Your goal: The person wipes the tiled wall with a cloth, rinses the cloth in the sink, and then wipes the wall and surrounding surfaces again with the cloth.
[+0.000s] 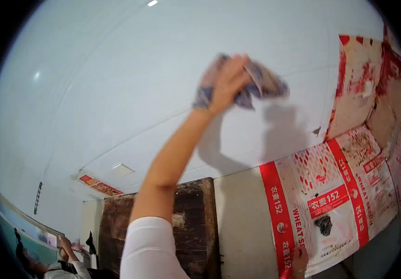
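Note:
My left hand (230,81) is raised high with the arm stretched out, gripping a crumpled purple-and-beige cloth (268,86). The cloth is against the white wall (140,83), slightly blurred by motion. Low on the right, my right hand (299,260) is at the red-and-white printed plastic sheet (335,251); its fingers are too dim and small to make out. A dark, wiry scouring pad (323,225) lies on that sheet.
A worn dark brown wooden board (163,232) stands below my arm. Stained, red-edged sheeting (356,88) covers the right corner. A white wall switch (123,168) and red label (100,184) are to the left. Another person (63,269) is at lower left.

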The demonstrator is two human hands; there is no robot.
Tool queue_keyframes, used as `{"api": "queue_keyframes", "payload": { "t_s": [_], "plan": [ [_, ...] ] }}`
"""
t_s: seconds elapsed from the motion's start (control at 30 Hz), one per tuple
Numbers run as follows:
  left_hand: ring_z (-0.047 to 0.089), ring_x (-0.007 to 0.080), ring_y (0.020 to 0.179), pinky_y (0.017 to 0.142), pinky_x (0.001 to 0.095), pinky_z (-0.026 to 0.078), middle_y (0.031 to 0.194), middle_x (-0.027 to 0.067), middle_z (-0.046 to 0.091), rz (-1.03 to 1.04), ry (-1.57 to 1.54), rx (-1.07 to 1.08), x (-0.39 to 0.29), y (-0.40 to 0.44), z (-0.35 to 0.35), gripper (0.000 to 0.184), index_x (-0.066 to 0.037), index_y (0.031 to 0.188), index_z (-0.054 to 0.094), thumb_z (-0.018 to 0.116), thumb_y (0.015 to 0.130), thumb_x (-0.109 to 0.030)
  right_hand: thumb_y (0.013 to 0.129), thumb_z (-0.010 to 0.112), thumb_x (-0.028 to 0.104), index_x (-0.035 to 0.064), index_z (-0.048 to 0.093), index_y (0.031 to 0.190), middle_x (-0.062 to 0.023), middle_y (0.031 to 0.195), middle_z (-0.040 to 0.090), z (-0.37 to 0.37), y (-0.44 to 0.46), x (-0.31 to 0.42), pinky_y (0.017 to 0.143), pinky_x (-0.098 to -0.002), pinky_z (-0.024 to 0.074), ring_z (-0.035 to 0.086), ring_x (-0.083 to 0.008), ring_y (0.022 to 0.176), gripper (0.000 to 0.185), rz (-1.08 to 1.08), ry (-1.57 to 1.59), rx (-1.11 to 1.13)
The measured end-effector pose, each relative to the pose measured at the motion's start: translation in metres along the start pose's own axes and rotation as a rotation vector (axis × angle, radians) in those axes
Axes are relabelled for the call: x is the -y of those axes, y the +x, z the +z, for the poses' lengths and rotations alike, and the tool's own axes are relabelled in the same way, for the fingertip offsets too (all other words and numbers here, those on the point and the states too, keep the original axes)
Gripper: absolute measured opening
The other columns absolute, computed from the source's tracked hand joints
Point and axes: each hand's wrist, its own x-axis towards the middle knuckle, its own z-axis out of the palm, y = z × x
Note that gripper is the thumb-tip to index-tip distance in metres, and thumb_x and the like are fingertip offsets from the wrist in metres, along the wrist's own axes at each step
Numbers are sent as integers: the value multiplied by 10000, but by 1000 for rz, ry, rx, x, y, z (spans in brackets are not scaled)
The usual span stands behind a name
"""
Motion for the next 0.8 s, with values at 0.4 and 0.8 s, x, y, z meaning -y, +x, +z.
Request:
{"api": "queue_keyframes", "payload": {
  "t_s": [0.4, 0.8],
  "plan": [
    [331, 445, 1260, 961, 511, 406, 1390, 269, 308, -1064, 1036, -86, 103, -9, -311, 275, -17, 1125, 518, 484, 898, -168, 951, 507, 153, 19, 570, 897, -31, 686, 570, -29, -12, 92, 484, -231, 420, 510, -84, 545, 158, -74, 615, 92],
    [633, 187, 859, 615, 327, 552, 1033, 127, 625, -1454, -877, 333, -80, -1, -272, 406, 19, 1179, 510, 603, 890, -252, 895, 599, 151, 187, 74, 1493, -186, 1437, 256, -28, 8, 365, 941, -449, 468, 319, -334, 1302, 797, -508, 929, 753]
  ]
}}
